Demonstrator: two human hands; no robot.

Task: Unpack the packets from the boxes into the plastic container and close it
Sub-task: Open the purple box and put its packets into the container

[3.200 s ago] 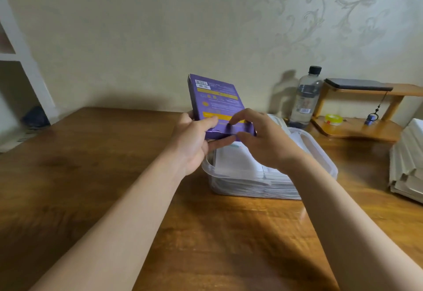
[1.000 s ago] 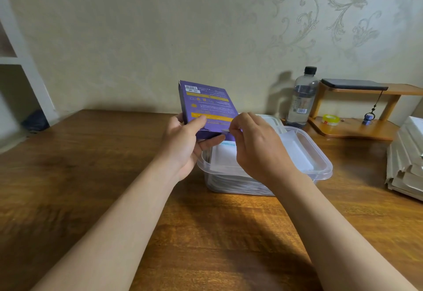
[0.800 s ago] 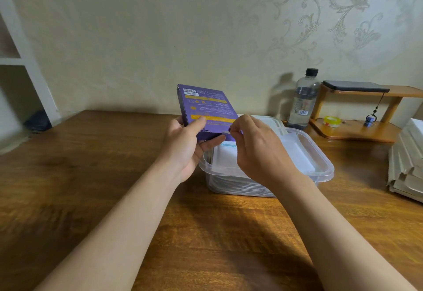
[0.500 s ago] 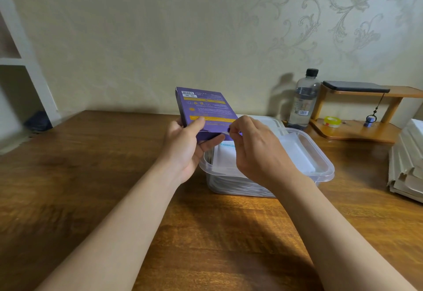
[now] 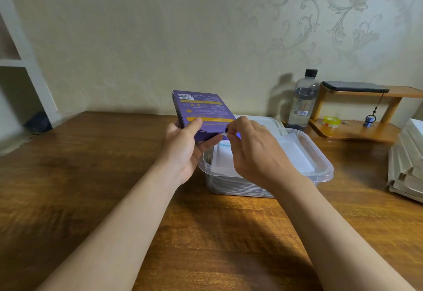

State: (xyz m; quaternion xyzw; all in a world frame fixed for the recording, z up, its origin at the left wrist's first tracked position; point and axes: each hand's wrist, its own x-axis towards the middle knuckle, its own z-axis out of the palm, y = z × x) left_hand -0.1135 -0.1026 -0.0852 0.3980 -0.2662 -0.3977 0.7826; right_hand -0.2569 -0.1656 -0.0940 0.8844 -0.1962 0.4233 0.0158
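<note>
Two-handed work on one purple box (image 5: 202, 109), held tilted just above the near-left corner of the plastic container (image 5: 321, 154). Grips the box with the left hand (image 5: 185, 151), thumb on the printed face, fingers (image 5: 209, 143) curled beneath. Pinches, with right hand (image 5: 254, 153) thumb and forefinger pressed together, a white edge (image 5: 224, 133) at the box's open near end. Container open, stacked with white packets (image 5: 295, 156), toward the tabletop's (image 5: 91, 176) far edge, right of centre; lid (image 5: 263, 121) just behind, bottle (image 5: 303, 103) near.

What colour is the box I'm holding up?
The box is purple with yellow bands, clearest in the head view.
</note>
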